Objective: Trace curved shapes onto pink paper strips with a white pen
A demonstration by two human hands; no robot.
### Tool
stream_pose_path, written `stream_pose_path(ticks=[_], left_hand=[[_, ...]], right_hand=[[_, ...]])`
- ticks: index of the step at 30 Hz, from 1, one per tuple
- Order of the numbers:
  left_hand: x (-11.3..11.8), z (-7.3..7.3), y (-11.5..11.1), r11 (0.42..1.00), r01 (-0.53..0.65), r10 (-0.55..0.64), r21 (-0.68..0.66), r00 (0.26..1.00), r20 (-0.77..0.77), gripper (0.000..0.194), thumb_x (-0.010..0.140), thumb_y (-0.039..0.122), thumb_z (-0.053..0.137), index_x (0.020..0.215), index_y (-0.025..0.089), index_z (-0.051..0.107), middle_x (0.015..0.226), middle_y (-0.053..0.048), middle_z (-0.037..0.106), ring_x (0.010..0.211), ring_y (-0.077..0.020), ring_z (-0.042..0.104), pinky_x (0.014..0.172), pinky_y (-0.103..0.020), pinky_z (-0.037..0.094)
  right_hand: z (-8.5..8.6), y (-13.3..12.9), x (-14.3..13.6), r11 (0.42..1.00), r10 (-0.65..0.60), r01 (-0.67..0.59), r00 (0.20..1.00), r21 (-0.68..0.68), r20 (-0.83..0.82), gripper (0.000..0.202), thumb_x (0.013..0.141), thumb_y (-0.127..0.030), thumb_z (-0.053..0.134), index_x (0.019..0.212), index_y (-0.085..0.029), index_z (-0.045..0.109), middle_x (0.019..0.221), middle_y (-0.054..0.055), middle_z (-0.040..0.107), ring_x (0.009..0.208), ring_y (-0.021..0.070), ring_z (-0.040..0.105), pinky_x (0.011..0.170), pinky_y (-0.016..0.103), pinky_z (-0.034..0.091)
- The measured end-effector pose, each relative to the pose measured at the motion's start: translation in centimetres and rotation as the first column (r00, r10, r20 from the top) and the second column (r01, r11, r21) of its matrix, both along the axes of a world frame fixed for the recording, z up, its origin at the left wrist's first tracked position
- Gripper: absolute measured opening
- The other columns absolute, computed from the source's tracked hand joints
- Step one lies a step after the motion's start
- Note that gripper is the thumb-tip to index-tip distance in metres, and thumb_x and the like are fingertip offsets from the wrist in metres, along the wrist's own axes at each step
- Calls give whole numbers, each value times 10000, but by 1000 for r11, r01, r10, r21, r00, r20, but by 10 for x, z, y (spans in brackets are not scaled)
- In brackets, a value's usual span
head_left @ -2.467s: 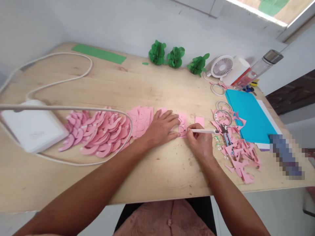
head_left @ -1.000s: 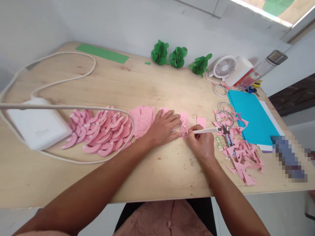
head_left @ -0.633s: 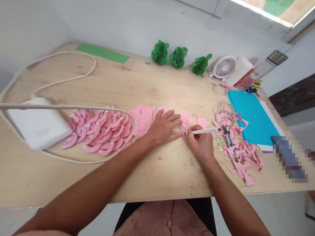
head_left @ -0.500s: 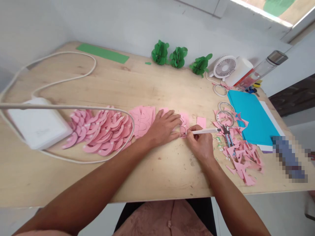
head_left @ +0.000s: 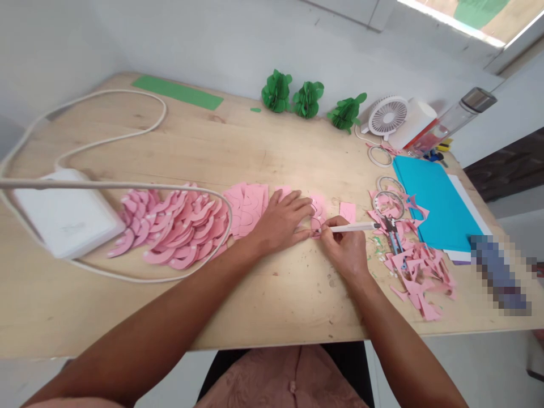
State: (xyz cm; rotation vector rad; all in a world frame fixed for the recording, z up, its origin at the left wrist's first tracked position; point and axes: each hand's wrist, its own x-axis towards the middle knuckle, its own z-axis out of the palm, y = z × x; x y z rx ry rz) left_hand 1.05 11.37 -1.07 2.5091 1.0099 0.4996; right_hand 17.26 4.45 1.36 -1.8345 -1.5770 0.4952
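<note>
A small pink paper [head_left: 318,208] with dark curved lines lies on the table between my hands. My right hand [head_left: 346,249] grips a white pen [head_left: 355,227], its tip at the paper's lower edge. Flat and with fingers spread, my left hand [head_left: 283,221] rests at the paper's left side, partly over other pink pieces. Left of it are marked pink sheets [head_left: 246,209] and a big heap of curved pink cutouts [head_left: 187,229]. Another small pink piece [head_left: 347,211] lies just beyond my right hand.
Pink scraps [head_left: 420,272], scissors [head_left: 395,235] and tape rolls [head_left: 387,204] lie right, beside blue sheets [head_left: 437,198]. A white box [head_left: 68,215] and looping cable are left. Green paper shapes [head_left: 276,90], a fan [head_left: 388,115] and a bottle [head_left: 450,124] stand behind.
My right hand and the pen have shifted slightly left along the lower edge of the small pink paper. My left hand has not moved.
</note>
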Motion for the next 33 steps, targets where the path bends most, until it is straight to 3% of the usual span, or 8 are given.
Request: stream_pose_path(ticks=[33], left_hand=[[1,2,0,1000,-8,8,0,1000,-7,274,842,390,566,1083,261,593,1384,-53,529,1362,-315,350,1127,-596,164]], right_hand=[[-3,0,-1,998,56,-54,998,43,-30,148,802,-291,502,719,-202,587,572,-40,564,498,105,501,500,220,344]])
